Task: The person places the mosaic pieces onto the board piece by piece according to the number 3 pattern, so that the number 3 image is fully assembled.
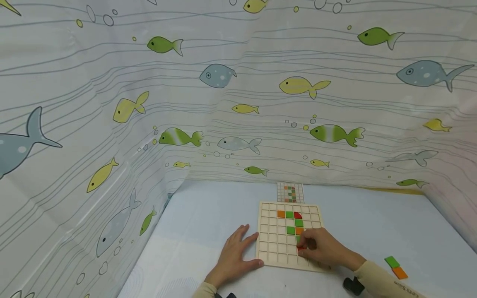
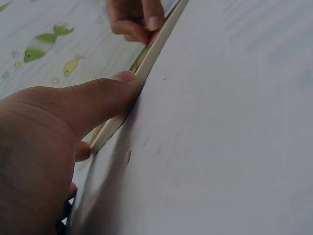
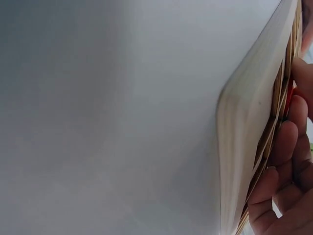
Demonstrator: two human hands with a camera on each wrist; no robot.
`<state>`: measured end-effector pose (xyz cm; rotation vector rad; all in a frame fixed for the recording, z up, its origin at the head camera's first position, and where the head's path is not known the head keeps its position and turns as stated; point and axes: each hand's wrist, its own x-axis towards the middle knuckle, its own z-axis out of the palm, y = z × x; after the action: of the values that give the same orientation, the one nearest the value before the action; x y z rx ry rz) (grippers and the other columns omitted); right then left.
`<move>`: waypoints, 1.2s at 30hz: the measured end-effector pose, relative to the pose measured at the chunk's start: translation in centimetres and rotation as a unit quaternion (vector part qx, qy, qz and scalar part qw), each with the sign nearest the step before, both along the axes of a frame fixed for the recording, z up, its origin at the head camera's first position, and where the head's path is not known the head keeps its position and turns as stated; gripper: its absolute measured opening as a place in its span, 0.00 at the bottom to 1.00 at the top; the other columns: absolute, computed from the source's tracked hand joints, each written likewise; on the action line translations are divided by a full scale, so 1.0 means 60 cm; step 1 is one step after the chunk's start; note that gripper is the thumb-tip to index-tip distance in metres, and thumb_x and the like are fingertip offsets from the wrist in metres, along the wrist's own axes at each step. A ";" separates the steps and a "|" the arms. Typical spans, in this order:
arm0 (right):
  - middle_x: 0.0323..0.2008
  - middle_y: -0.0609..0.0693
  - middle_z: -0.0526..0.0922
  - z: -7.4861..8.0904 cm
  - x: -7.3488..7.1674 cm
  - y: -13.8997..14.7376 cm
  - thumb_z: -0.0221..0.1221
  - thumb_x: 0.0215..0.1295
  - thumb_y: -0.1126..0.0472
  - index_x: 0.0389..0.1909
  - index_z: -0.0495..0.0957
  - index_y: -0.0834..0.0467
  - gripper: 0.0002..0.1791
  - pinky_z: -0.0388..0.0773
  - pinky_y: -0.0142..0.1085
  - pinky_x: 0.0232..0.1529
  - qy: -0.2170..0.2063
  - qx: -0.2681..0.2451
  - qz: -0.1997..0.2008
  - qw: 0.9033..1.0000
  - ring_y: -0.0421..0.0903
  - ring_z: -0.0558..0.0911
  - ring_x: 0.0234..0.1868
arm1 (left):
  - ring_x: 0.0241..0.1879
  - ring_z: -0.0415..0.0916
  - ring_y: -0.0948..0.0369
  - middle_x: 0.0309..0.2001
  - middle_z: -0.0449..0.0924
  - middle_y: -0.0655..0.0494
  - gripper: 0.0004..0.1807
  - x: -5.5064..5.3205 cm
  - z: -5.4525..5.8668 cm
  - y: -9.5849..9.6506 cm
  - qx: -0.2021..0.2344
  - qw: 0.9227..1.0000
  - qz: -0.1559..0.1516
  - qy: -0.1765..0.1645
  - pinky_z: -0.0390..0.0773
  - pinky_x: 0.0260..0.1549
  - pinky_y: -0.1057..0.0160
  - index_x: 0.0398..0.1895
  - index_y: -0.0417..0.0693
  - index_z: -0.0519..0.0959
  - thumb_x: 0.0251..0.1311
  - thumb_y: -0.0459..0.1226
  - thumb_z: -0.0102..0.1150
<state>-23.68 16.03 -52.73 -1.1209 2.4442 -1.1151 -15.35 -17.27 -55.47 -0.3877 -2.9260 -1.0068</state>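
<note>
A square wooden grid board (image 1: 273, 249) lies on the table with several orange, green and red tiles in its cells. Thumb and fingertips of my right hand (image 1: 322, 247) pinch a red tile (image 3: 289, 94) low down at the board, just below a green tile (image 1: 298, 239). Those fingers hide part of the tile and the cells beneath. My left hand (image 1: 236, 257) rests at the board's left side with spread fingers, and its thumb (image 2: 110, 93) touches the edge near the front corner.
Behind the board lies a small card (image 1: 280, 193) printed with a grid of coloured squares. A loose green tile (image 1: 392, 261) and a loose orange tile (image 1: 400, 272) lie at the right. A fish-patterned curtain (image 1: 261, 124) surrounds the table (image 1: 208, 207).
</note>
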 end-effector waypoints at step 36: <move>0.29 0.38 0.77 0.023 0.015 0.187 0.73 0.67 0.58 0.43 0.83 0.54 0.09 0.73 0.29 0.24 0.053 0.029 -0.162 0.985 0.31 0.73 0.26 | 0.82 0.53 0.38 0.82 0.60 0.42 0.43 0.002 0.000 0.000 0.012 1.000 -0.010 0.015 0.59 0.74 0.26 0.75 0.57 0.74 0.58 0.63 0.71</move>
<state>-22.79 27.27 -51.37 -0.8005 2.7963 -1.0838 -15.22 -17.30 -55.45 -0.4283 -2.8864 -1.0297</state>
